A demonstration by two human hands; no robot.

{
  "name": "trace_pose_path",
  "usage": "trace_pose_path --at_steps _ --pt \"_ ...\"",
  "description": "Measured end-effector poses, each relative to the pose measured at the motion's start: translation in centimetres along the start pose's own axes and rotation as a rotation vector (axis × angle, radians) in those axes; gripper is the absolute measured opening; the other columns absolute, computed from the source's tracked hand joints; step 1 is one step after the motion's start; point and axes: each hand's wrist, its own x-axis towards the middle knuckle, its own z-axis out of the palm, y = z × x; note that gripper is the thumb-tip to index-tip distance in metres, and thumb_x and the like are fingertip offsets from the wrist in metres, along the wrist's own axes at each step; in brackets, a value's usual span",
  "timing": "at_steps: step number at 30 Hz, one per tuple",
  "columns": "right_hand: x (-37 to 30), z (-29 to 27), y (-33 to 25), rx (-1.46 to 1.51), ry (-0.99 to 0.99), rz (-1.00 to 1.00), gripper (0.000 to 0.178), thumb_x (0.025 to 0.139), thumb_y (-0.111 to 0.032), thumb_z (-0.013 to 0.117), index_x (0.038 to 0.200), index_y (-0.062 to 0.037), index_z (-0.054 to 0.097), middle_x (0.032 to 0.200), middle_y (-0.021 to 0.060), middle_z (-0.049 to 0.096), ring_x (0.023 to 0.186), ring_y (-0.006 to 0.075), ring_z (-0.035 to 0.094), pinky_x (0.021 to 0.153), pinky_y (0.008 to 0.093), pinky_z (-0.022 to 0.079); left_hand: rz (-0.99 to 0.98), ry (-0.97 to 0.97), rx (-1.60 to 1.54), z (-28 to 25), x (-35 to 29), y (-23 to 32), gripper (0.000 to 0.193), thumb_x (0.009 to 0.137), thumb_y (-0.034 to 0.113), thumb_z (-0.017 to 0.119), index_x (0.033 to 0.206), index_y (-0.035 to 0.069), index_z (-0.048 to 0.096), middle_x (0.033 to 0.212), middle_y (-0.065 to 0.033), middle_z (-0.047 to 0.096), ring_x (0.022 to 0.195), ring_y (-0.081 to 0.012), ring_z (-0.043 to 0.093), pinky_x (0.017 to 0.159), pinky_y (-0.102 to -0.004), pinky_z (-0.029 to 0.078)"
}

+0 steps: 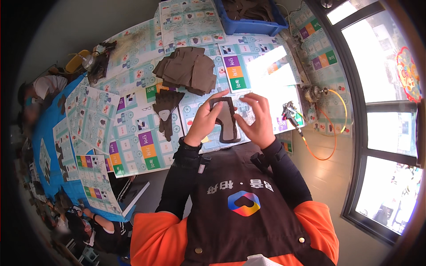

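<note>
A curved, flat cut piece with a pale grey middle and a dark border (228, 126) lies in front of me at the table's near edge. My left hand (204, 120) pinches its upper left part, thumb on top. My right hand (258, 120) is at its right side with thumb and fingers spread; the thumb tip is by the border, and I cannot tell if it touches. Left of my hands lie small dark brown cut pieces (167, 104), one with a grey patch. Beyond them rests a heap of brown flat pieces (188, 71).
A blue crate (253, 29) of brown pieces stands at the far right. A spray gun (290, 113) with an orange hose (328, 155) is right of my hands, near the window. Printed sheets cover the table (133, 119). Other people (91, 224) sit at a blue-covered table on the left.
</note>
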Motion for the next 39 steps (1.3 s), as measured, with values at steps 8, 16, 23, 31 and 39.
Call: trace_pose_path --at_steps 8,16,23,31,39 --pt "-1.7 1.2 3.5 0.376 -0.735 0.347 0.027 0.078 -0.026 0.068 0.084 -0.0006 0.063 0.071 0.0135 0.062 0.066 0.0227 0.059 0.065 0.0318 0.046 0.12 -0.013 0.257 -0.4 0.2 -1.1 0.036 0.097 0.031 0.04 0.109 0.003 0.057 0.101 -0.0036 0.06 0.092 -0.0088 0.054 0.081 -0.0232 0.042" --pt "-3.3 3.3 5.0 0.451 -0.169 0.56 0.02 0.082 -0.02 0.064 0.087 -0.0011 0.063 0.067 0.0082 0.064 0.056 0.0116 0.059 0.053 0.0265 0.046 -0.324 -0.226 -0.02 0.4 -1.4 -4.5 0.029 0.091 0.024 0.055 0.109 0.001 0.051 0.092 -0.0095 0.062 0.079 -0.0178 0.065 0.066 -0.0277 0.053" --pt "-4.1 1.8 7.8 0.398 -0.562 0.565 0.028 0.075 -0.027 0.069 0.081 -0.0004 0.063 0.064 0.0115 0.062 0.056 0.02 0.058 0.054 0.0323 0.044 -0.348 -0.107 0.064 0.0 -1.3 -7.4 0.027 0.089 0.013 0.055 0.113 0.001 0.052 0.092 -0.0079 0.063 0.067 -0.0147 0.064 0.058 -0.0232 0.052" --pt "-7.0 1.1 10.1 0.531 -0.346 0.782 0.05 0.078 -0.036 0.066 0.112 -0.0007 0.052 0.104 0.0182 0.058 0.099 0.0283 0.056 0.082 0.034 0.046 0.111 0.146 0.913 4.3 -0.3 -8.1 0.02 0.082 0.01 0.061 0.101 0.002 0.063 0.093 -0.0082 0.063 0.064 -0.0165 0.063 0.055 -0.0288 0.048" --pt "-10.1 1.4 12.4 1.468 -0.149 1.192 0.047 0.082 -0.006 0.051 0.126 -0.0034 0.038 0.108 0.0134 0.055 0.099 0.0241 0.056 0.085 0.041 0.048 0.42 -0.43 1.173 7.8 0.4 -6.9 0.038 0.073 0.022 0.071 0.105 0.004 0.06 0.1 -0.0083 0.059 0.09 -0.0242 0.057 0.072 -0.0334 0.048"
